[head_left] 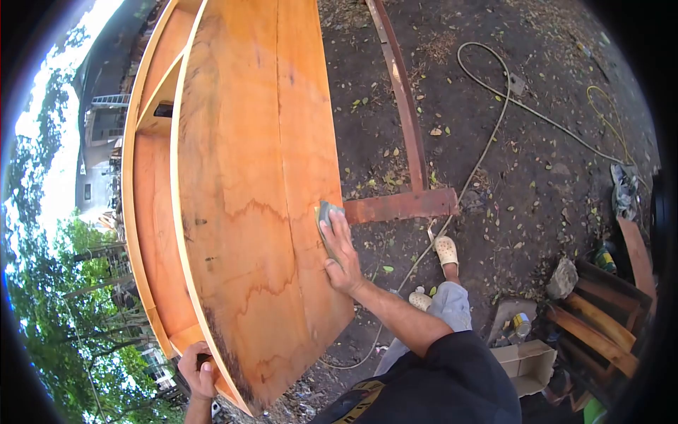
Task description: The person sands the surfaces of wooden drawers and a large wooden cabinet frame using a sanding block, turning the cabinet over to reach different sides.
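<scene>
A large wooden piece with a broad panel (247, 162) and a shelf-like compartment (152, 184) along its left side fills the left and middle of the view. Wavy brown stains and dark marks run over the panel. My right hand (342, 258) presses a small grey-green pad (328, 215) flat on the panel near its right edge, fingers over the pad. At the lower left corner, my left hand (199, 369) grips the edge of the wooden piece, its fingers curled round the rim.
A rusty metal frame (402, 206) lies right of the panel. A hose (487, 152) loops over the leaf-strewn ground. At the lower right are a cardboard box (526, 366), a can (521, 324), a rock (562, 278) and wooden boards (597, 339). My feet are below the frame.
</scene>
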`<state>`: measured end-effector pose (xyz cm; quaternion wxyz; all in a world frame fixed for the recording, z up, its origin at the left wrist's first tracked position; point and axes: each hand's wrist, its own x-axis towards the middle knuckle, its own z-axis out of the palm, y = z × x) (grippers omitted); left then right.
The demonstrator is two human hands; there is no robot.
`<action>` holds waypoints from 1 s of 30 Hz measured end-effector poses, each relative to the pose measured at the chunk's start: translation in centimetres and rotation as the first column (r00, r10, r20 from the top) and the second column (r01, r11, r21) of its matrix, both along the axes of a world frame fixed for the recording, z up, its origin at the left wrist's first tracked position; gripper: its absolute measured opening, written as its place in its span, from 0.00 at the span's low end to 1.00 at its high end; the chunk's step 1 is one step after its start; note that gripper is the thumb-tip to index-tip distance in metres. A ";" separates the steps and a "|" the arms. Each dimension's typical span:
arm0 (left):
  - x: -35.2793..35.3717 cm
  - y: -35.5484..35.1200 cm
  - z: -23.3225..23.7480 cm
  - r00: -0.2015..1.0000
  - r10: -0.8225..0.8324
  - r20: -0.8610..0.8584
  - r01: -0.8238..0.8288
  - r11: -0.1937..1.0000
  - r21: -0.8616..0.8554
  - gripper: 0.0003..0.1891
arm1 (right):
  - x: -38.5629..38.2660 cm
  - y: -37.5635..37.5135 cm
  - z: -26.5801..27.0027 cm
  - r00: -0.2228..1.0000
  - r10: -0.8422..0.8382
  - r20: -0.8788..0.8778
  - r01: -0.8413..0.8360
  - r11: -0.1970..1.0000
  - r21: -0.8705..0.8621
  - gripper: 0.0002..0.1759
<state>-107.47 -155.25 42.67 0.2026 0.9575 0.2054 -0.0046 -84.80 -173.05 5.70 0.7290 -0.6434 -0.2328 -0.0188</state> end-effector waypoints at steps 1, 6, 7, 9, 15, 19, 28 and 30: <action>0.1 -0.1 -0.1 1.000 0.012 0.012 -0.011 1.000 -0.012 0.30 | 0.0 0.2 -0.1 1.000 -0.007 -0.029 0.008 0.999 0.038 0.51; 0.2 -0.3 0.0 0.999 -0.018 0.034 0.019 0.999 -0.030 0.31 | -1.4 0.1 -2.0 0.993 -0.032 -0.111 0.046 0.992 0.122 0.48; 0.1 -0.2 -0.1 0.999 -0.020 0.036 0.021 0.999 -0.027 0.31 | -1.3 0.1 -1.9 0.995 -0.025 -0.097 0.036 0.993 0.115 0.48; -0.1 0.0 -0.1 0.999 -0.022 0.031 0.023 1.000 -0.020 0.30 | -1.2 0.3 -1.8 0.997 -0.006 -0.078 0.014 0.995 0.104 0.48; -0.3 -0.1 0.0 0.999 -0.017 0.031 0.018 0.999 -0.028 0.29 | 5.3 2.4 -2.4 0.989 0.041 -0.145 -0.022 0.992 0.128 0.51; -0.1 -0.1 -0.1 0.999 -0.018 0.038 0.019 0.999 -0.033 0.29 | 14.6 5.7 -4.7 0.987 0.003 -0.161 0.009 0.997 0.078 0.46; -0.3 0.0 -0.6 0.993 -0.034 0.112 0.036 0.999 -0.015 0.29 | 8.1 3.8 -1.0 0.989 0.030 -0.142 -0.013 0.993 0.115 0.45; -0.6 0.3 -0.9 0.992 -0.026 0.124 0.030 0.999 -0.027 0.29 | 6.2 3.4 -0.9 0.990 0.023 -0.137 -0.008 0.994 0.112 0.45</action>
